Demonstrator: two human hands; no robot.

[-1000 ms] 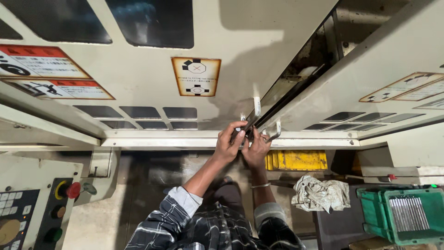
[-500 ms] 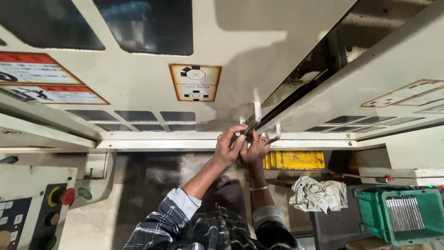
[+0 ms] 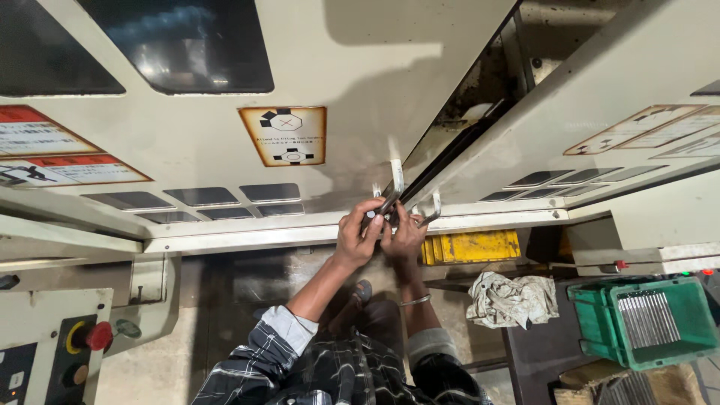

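Both of my hands meet at the lower edge of a cream machine's two sliding doors. My left hand (image 3: 358, 234) grips the metal handle (image 3: 395, 180) of the left door (image 3: 322, 82). My right hand (image 3: 406, 236) is closed around the base of the handles, just below the bent handle (image 3: 433, 209) of the right door (image 3: 600, 97). A dark gap (image 3: 480, 97) shows between the doors, wider toward the top. My plaid sleeves (image 3: 300, 360) fill the bottom of the view.
A control panel with a red push button (image 3: 97, 335) stands at lower left. A green crate of metal parts (image 3: 652, 319) sits at lower right, a crumpled rag (image 3: 510, 298) beside it. A yellow block (image 3: 472, 246) lies under the door rail. Warning labels (image 3: 285, 135) cover the doors.
The view has shifted slightly; my hands stay on the door handles with little movement, and the gap between the doors looks about the same.
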